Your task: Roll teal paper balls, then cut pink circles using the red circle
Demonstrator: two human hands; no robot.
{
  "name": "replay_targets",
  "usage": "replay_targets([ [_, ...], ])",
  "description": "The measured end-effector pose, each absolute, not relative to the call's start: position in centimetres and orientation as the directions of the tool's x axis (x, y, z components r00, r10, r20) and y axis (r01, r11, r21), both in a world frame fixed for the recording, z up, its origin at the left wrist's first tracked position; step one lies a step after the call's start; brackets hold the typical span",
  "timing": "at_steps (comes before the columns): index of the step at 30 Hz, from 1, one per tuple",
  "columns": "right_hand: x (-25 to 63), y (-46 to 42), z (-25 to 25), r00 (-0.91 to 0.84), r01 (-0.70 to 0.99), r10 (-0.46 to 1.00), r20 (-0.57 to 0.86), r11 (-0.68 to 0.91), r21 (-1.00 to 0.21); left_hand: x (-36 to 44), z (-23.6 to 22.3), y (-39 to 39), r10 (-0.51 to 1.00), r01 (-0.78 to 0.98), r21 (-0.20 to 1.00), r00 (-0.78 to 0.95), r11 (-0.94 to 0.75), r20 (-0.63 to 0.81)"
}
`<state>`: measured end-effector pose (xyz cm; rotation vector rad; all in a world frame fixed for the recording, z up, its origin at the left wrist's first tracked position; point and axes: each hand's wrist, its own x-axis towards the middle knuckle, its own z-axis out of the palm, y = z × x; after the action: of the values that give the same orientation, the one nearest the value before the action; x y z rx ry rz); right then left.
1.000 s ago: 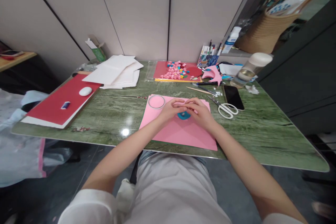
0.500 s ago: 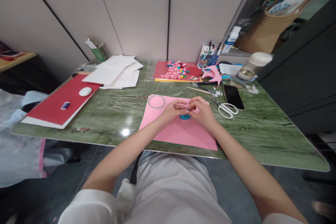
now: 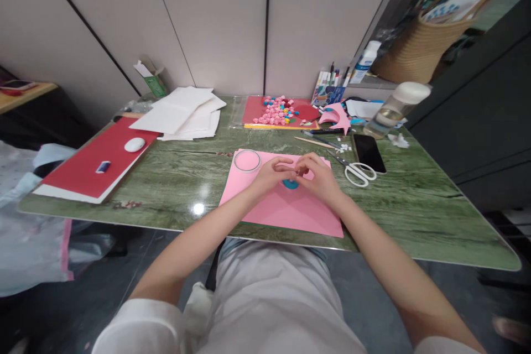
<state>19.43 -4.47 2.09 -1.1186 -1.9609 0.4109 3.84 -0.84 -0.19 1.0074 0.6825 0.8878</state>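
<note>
Blue round piece, one: on the pink sheets, right of their middle, partly hidden under the fingers. Left hand: at its left edge, grip narrow; whether closed on it, cannot tell. Right hand: at its far right, fingertips now curled inward, where a second ago they lay flatter across the piece; contents of grip, if any, cannot tell. The change suggests finer fingertip work on the same piece, its place little altered. Grey-rimmed ring: far left on the sheets, untouched. White-handled scissors, phone: right, on the green surface. Pink beads: far side.
</note>
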Motion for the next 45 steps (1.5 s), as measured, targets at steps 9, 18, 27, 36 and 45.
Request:
replay_targets([
  [9, 19.62, -4.1, 1.68, -0.38, 0.524, 0.797, 0.469, 0.603, -0.601, 3.56, 0.1, -0.55, 0.883, -0.274, 0.941, 0.466, 0.198, -0.051],
  [18, 19.66, -4.11, 1.58, -0.278, 0.557, 0.814, 0.51, 0.569, -0.605, 3.81, -0.38, -0.62, 0.878, -0.311, 0.931, 0.478, 0.19, -0.019],
  [27, 19.73, -4.29, 1.96, -0.227, 0.563, 0.827, 0.514, 0.542, -0.624, 3.87, -0.18, -0.89, 0.849, -0.293, 0.926, 0.526, 0.239, -0.052],
  [36, 19.37, -4.31, 1.93, -0.269, 0.565, 0.814, 0.515, 0.566, -0.6, 4.09, -0.13, -1.21, 0.819, -0.269, 0.922, 0.568, 0.279, -0.082],
  [45, 19.49, -4.39, 2.15, -0.255, 0.542, 0.833, 0.491, 0.543, -0.641, 3.83, -0.01, -1.0, 0.866, -0.328, 0.899, 0.49, 0.292, -0.103],
])
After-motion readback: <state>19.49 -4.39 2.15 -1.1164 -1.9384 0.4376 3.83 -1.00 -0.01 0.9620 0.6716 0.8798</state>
